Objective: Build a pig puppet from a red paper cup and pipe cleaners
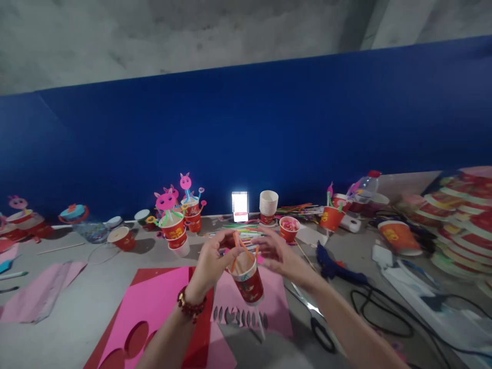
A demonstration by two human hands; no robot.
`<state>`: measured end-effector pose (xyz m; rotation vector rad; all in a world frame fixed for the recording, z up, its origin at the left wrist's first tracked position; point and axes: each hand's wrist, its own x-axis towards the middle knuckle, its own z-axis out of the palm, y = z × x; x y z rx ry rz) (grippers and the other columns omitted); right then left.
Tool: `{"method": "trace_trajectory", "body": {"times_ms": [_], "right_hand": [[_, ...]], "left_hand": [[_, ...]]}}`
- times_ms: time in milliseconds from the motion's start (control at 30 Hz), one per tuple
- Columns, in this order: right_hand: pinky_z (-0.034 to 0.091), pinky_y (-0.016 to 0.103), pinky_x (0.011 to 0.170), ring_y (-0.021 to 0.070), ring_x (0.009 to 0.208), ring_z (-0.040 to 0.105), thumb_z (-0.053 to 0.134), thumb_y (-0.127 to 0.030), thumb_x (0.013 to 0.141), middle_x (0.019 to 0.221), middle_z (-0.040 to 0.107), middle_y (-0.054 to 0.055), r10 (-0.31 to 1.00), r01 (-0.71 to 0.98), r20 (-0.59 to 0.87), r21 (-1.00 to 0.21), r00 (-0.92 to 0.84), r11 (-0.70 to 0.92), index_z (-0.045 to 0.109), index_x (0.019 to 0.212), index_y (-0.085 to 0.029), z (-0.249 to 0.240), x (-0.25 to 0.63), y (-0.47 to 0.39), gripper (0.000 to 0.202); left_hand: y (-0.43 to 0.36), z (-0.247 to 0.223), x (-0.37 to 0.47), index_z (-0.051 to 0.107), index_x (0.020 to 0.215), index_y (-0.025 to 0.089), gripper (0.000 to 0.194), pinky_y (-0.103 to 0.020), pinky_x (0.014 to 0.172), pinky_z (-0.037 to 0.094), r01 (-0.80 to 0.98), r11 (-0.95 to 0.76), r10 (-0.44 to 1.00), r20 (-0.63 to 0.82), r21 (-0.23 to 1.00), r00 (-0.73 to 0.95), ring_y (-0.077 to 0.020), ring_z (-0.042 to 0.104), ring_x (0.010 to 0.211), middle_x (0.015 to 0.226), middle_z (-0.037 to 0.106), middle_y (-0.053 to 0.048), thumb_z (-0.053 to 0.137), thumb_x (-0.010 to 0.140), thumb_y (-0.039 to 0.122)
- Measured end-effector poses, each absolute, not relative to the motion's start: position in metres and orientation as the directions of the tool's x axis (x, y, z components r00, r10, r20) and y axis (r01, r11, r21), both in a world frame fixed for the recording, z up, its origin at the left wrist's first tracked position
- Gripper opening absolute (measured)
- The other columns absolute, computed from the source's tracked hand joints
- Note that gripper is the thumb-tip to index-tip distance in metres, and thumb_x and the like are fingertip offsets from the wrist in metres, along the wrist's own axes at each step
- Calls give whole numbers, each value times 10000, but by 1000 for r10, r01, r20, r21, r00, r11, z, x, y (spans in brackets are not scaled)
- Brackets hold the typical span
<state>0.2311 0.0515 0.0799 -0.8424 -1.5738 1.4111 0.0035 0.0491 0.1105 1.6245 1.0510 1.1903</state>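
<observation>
A red paper cup (250, 287) with a white rim tilts above the pink paper in front of me, a white stick (261, 325) jutting from its underside. Bent orange pipe cleaners (237, 240) rise out of its mouth. My left hand (217, 259) is closed at the cup's left rim, thumb and fingers pinching an orange pipe cleaner. On the other side, my right hand (282, 256) has its curved fingers apart, close to the rim and a small pink piece (260, 260). Whether those fingertips touch the piece is unclear.
Pink paper sheets (161, 297) with cut-outs lie below my hands. Scissors (317, 318), a blue glue gun (338, 266) and its cord are at the right. Decorated pink-headed cups (173, 230), stacked white cups (268, 202) and a bottle (367, 188) stand along the blue partition (246, 133).
</observation>
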Motion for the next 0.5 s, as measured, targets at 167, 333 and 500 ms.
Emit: {"method": "trace_trajectory", "body": {"times_ms": [167,333,500], "right_hand": [[499,510,970,306,1068,670,885,-542,651,1217,656,135,912,72,-36,-997,-408,-7,251,1540,-223,42,204,4,1138],[558,444,801,279,917,702,864,-539,662,1209,670,135,942,-1,-89,-996,-323,-94,268,1513,-234,19,191,-18,1083],[569,440,794,284,913,706,854,-523,669,1218,657,136,960,2,-100,-995,-262,-104,292,1490,-228,2,189,-20,1038]], "left_hand": [[53,109,3,652,1118,167,367,-352,878,560,95,-254,948,229,962,219,-221,710,965,1031,752,-90,739,821,365],[53,102,-20,642,1155,173,375,-355,919,546,153,-274,951,243,950,192,-229,676,1051,1118,715,-102,613,919,464],[32,72,-42,664,1126,170,436,-399,992,517,168,-182,983,173,969,67,-267,656,1136,1176,709,-127,595,912,545]]}}
